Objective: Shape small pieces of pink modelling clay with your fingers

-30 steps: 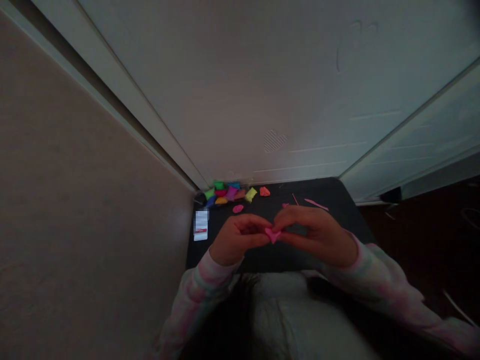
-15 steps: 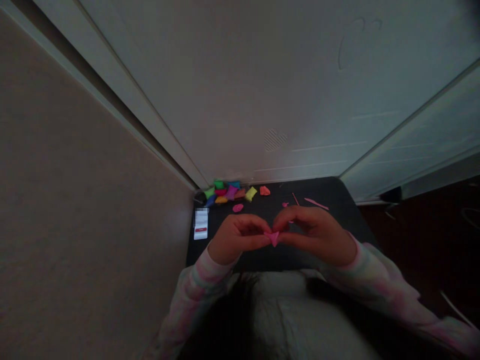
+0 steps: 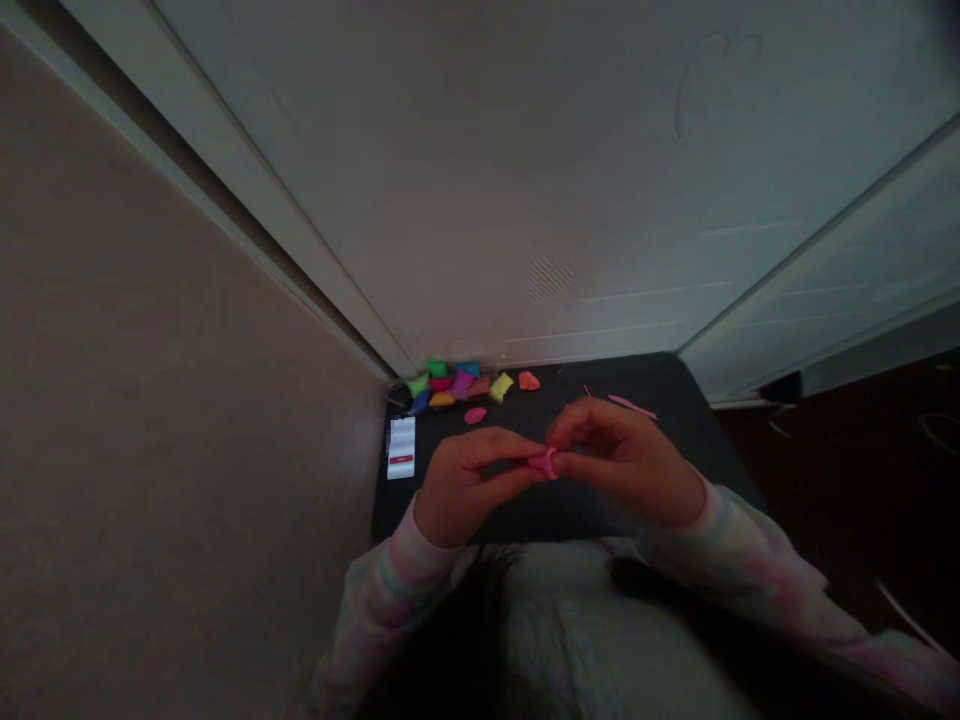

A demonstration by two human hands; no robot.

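A small piece of pink modelling clay is pinched between my two hands above the dark table. My left hand grips its left side between thumb and fingertips. From the right, my right hand pinches the other side, with its fingers curled over the top. The piece looks folded or cupped, and its far side is hidden by the fingers. Beyond my left hand a flat pink clay disc lies on the table.
Several coloured clay packets lie along the back left, with an orange packet or lump beside them. A lit phone rests at the left edge of the black table. A pink tool lies at right; a wall rises behind.
The pink clay has been turned and raised slightly, and now looks cupped instead of pointing down. My right hand has shifted up a little and covers small pink bits behind it.
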